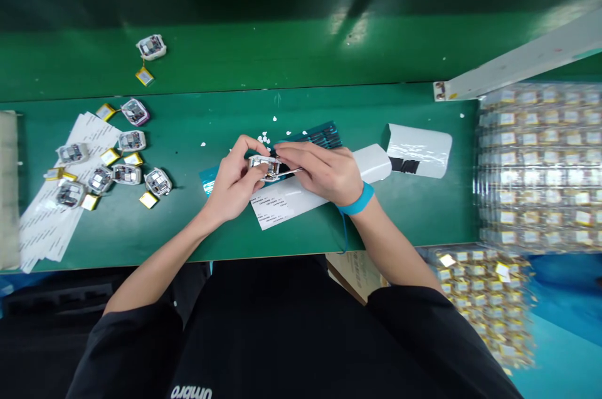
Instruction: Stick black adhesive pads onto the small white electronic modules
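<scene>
Over the middle of the green bench, my left hand [237,178] grips a small white device housing [264,167] with its electronics exposed. My right hand [322,170], wearing a blue wrist strap [357,200], is closed around a thin metal tool [292,172] that looks like tweezers. The tool lies against the housing's right side; its tip is hard to make out. Beneath the hands are a white printed label sheet [270,211] and a teal sheet with dark strips [324,133].
Several opened devices with yellow batteries [128,174] lie at left, some on white printed strips [51,223]. A curled white sheet [421,148] lies at right. Stacked clear trays [540,167] stand at the far right, below a white bar [517,60]. White scraps [264,137] dot the bench.
</scene>
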`<state>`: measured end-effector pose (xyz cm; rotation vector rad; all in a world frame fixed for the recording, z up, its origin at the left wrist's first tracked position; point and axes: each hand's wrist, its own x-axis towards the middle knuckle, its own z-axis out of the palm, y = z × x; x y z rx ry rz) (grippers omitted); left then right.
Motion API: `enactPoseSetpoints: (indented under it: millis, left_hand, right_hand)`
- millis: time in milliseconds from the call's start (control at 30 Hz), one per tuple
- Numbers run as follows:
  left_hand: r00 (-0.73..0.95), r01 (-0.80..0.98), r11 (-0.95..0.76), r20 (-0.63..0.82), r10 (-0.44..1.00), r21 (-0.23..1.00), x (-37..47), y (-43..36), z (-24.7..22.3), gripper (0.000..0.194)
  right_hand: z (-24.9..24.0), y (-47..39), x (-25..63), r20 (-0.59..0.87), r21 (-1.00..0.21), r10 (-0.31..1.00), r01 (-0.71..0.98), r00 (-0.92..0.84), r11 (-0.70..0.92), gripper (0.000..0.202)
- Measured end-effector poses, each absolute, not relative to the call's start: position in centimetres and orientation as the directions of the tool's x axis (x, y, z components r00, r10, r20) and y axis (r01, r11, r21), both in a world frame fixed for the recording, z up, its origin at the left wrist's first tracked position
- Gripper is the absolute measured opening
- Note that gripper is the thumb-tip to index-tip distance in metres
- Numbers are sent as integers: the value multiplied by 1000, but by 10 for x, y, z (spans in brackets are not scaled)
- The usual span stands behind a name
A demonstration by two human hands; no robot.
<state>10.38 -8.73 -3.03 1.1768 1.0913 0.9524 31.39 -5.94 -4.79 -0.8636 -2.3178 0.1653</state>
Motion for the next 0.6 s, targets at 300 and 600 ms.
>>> enactPoseSetpoints:
  millis: [300,600]
  left_hand:
    - [205,136,-52,24,979,989,99,-90,-36,12]
    - [187,222,-113,71,980,969,100,-90,-33,10]
  right_hand:
    - [-34,-57,305,365,-757,826,381,-430,532,22]
    - [-31,-54,310,229,-857,856,320,-464,403,21]
